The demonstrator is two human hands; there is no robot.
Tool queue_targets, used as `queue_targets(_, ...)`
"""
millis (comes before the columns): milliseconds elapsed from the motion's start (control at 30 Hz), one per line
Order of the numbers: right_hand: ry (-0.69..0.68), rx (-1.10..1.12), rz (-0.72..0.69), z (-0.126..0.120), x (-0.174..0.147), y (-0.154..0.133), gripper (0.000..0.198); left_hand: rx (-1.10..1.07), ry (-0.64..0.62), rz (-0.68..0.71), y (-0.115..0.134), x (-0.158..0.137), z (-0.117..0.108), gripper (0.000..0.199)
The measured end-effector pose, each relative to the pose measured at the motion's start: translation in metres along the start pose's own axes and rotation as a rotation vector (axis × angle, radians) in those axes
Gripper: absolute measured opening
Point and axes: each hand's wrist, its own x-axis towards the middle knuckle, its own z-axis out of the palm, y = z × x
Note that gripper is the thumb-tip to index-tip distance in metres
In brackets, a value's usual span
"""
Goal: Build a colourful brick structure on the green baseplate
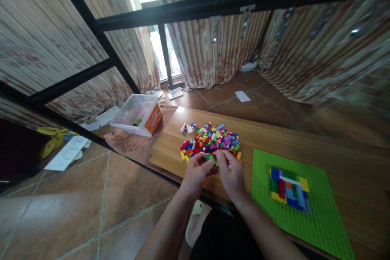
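At the brick pile (216,138)
Left hand (195,172) pinches a green piece (209,157); right hand (232,172) curls its fingers alongside, grip unclear.

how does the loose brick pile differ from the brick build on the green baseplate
The loose brick pile is scattered, its bricks lying at all angles, while the brick build is laid out in a neat rectangle. The pile lies on the wooden tabletop; the build sits on the green baseplate. The pile also spreads wider than the compact build. Both mix many colours, including red, blue and yellow.
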Motion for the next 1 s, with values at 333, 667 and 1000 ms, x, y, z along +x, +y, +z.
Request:
queue_targets(333, 0.002, -0.031, 0.015, -0.006, -0.001, -0.001, 0.032, 0.136, -0.036, 0.069, -0.003, -0.003, 0.006, 0.024)
queue_targets(667, 0.004, -0.004, 0.116, -0.008, 0.001, 0.006, 0.04, 0.238, -0.012, 0.099, -0.015, -0.002, -0.002, 0.022)
queue_targets(1000, -0.188, -0.84, -0.038, -0.019, 0.017, 0.009, 0.03, 1.077, 0.173, 0.405, -0.018, 0.013, 0.003, 0.017)
